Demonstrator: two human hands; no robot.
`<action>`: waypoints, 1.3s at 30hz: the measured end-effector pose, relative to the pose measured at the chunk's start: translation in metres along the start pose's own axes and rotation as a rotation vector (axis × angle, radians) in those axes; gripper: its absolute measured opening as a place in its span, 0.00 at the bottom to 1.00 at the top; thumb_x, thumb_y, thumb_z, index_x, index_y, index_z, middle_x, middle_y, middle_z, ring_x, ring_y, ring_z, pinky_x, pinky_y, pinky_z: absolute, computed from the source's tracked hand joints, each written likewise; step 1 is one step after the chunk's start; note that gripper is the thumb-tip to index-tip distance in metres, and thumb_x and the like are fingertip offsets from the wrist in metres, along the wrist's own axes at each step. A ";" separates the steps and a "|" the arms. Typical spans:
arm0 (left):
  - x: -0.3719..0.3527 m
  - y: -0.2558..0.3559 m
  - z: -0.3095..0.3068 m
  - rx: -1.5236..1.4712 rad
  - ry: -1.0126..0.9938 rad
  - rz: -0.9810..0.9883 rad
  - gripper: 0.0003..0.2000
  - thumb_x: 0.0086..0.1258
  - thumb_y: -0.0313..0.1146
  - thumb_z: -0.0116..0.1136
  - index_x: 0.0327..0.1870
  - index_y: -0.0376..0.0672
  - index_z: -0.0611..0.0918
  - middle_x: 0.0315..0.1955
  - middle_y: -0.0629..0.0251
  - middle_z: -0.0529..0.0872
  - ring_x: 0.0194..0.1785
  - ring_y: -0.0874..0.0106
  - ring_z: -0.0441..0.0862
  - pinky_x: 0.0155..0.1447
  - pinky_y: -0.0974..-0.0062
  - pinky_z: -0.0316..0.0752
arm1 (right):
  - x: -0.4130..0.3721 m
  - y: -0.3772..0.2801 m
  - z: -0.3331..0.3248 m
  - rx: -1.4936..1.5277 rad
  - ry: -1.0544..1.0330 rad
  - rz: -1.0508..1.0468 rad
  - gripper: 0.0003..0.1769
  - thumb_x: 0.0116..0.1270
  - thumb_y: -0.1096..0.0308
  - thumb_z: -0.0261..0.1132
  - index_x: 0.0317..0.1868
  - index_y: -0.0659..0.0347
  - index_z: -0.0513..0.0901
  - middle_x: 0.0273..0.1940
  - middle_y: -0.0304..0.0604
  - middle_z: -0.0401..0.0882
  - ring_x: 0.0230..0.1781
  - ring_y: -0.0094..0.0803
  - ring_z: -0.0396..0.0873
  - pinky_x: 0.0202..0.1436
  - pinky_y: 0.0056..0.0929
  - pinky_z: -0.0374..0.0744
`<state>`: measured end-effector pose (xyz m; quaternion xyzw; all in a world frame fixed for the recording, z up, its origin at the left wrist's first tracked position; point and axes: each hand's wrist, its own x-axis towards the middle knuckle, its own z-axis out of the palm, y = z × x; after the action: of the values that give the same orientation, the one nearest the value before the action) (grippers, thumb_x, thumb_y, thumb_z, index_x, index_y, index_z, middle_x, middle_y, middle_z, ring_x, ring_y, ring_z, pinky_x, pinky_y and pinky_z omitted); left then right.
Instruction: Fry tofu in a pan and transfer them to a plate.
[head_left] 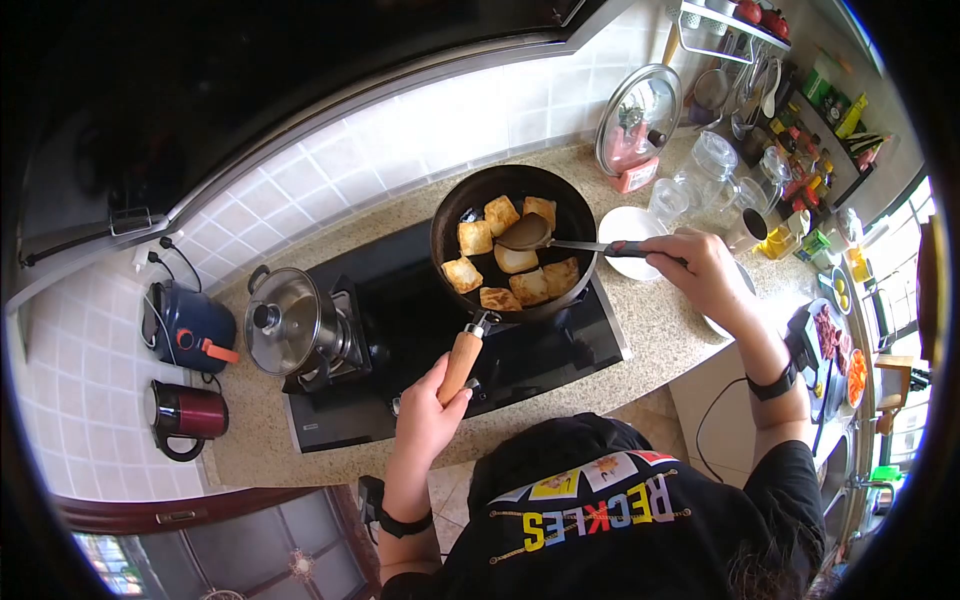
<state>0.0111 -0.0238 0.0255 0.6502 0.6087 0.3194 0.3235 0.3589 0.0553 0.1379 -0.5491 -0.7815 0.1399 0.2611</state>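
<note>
L hand (430, 406): grip clenched round the wooden handle (463, 362) of the pan (577, 212). R hand (704, 266): grip grasping the turner (527, 232) by its black end, arm reaching in from the R. Pan sits over the R part of the black hob (385, 405), handle pointing back twd the person. In the pan, 8 pieces (501, 214) of food, pale, squarish, w/ golden-brown patches, spread in a rough ring w/ one nr the middle; the lower R ones lie close tog. or touching. Turner's brown head is abt mid-pan, btwn the upper pieces & partly over the middle one; can't tell if it touches. L part of hob: steel lidded pot (283, 337), glass top w/ black knob. Further L on the speckled worktop (655, 335): blue cooker (190, 318) w/ orange tab, &, just beside it on the person's side, a dark red kettle (190, 412). Just R of pan, a white plate (626, 224), turner's black end crossing above it. Behind, by the tiled wall (400, 130), a glass lid (636, 98) stands on edge in a pink stand (634, 174). Nr that, clear glassware (690, 188), then bottles (805, 185) in the corner, labels too small to read. Far R: meat (828, 332) in a dish. Black bands (775, 386) on both wrists; person wears a black top (600, 520) w/ coloured lettering.
</note>
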 end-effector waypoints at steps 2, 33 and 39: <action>0.000 -0.003 0.001 0.013 0.008 0.024 0.27 0.57 0.28 0.66 0.60 0.34 0.74 0.41 0.43 0.83 0.44 0.52 0.84 0.47 0.68 0.77 | 0.000 -0.005 -0.002 -0.034 -0.056 0.053 0.10 0.61 0.69 0.65 0.43 0.60 0.85 0.29 0.49 0.79 0.29 0.44 0.78 0.35 0.36 0.74; -0.003 0.002 0.001 -0.004 -0.022 0.031 0.26 0.60 0.30 0.62 0.60 0.31 0.72 0.40 0.41 0.82 0.44 0.49 0.82 0.47 0.63 0.77 | 0.063 -0.013 -0.038 -0.271 -0.415 -0.146 0.11 0.55 0.70 0.66 0.39 0.61 0.86 0.31 0.50 0.80 0.35 0.45 0.79 0.41 0.39 0.75; -0.002 0.002 0.001 0.006 -0.024 0.034 0.26 0.60 0.28 0.63 0.60 0.32 0.73 0.40 0.43 0.83 0.43 0.53 0.83 0.47 0.67 0.77 | 0.053 -0.030 -0.036 -0.248 -0.413 -0.023 0.10 0.56 0.70 0.65 0.38 0.63 0.85 0.32 0.50 0.81 0.36 0.46 0.79 0.42 0.40 0.75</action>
<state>0.0128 -0.0259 0.0266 0.6654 0.5944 0.3153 0.3233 0.3421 0.0916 0.1962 -0.5279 -0.8356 0.1490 0.0278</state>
